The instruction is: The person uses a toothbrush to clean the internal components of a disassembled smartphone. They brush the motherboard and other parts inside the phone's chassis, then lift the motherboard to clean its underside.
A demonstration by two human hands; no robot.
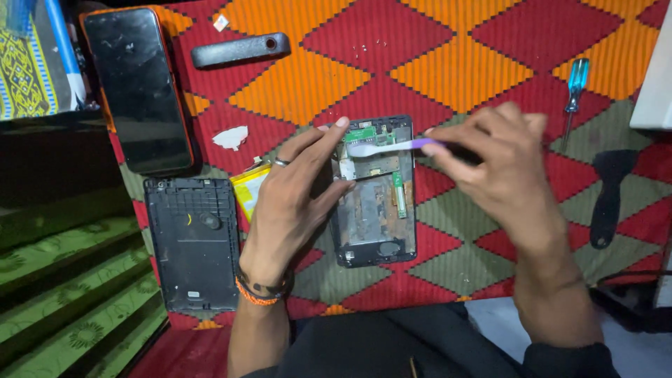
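Note:
An opened phone [374, 203] lies face down on the red and orange patterned cloth [420, 63], its circuit board and metal frame showing. My left hand [294, 196] rests on the phone's left edge, thumb and fingers gripping it, a ring on one finger and an orange band at the wrist. My right hand [504, 164] holds a flat pry tool with a purple handle [392, 145], and its pale tip lies across the upper part of the board.
A black phone back cover [192, 241] lies to the left, with a yellow battery [248, 189] beside it. A dark screen panel [136, 87] sits at the upper left, a black bar [240, 49] near it. At the right lie a blue screwdriver [575, 87] and a black tool [609, 196].

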